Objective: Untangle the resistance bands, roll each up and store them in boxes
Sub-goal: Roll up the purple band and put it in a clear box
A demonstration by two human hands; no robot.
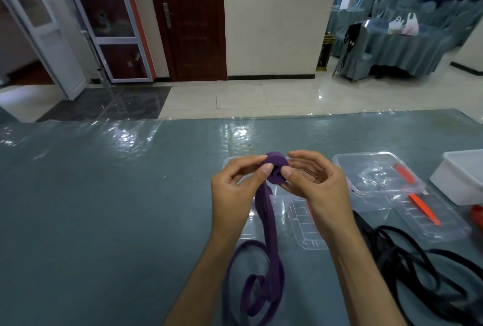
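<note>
A purple resistance band (269, 234) is partly wound into a small roll held up over the table. My left hand (237, 182) pinches the roll from the left with thumb and fingers. My right hand (311, 182) pinches it from the right. The loose tail hangs down between my wrists and lies in loops on the table near the front edge. A black resistance band (418, 268) lies tangled on the table at the right. An open clear plastic box (308, 223) sits under my hands, mostly hidden by them.
A second clear box (376, 171) with an orange piece inside stands at the right, its lid (431, 218) lying open in front. A white container (462, 176) is at the far right edge. The table (104, 195) has a grey-blue cloth under clear plastic.
</note>
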